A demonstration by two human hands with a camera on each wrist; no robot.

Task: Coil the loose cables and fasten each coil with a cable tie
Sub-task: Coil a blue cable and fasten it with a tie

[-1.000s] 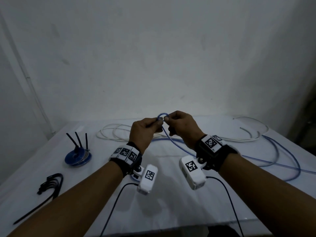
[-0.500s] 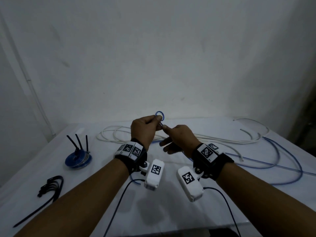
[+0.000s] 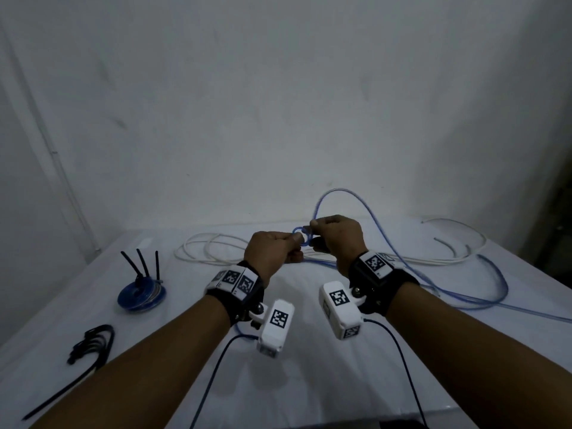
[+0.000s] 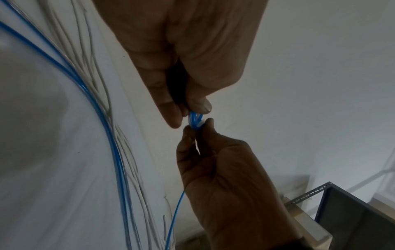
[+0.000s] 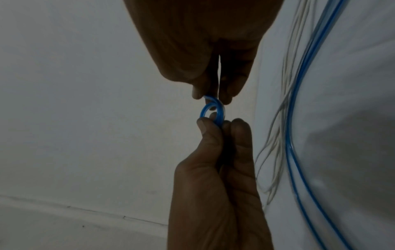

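Left hand [image 3: 272, 252]: raised above the middle of the table [image 3: 309, 382], thumb and fingers pinching a tight small loop of the blue cable [image 3: 301, 236].
Right hand [image 3: 335, 239]: just beside the left, fingertips pinching the same loop from the right side; the two hands all but touch.
Blue cable: from the pinch it arcs up over the right hand, then trails down across the right side of the table in long slack curves.
White cable [image 3: 216, 246]: loose loops along the far edge, behind both hands.
Finished blue coil [image 3: 141, 296]: far left, three black tie ends standing up from it.
Spare cable ties [image 3: 93, 345]: black bundle, near left.
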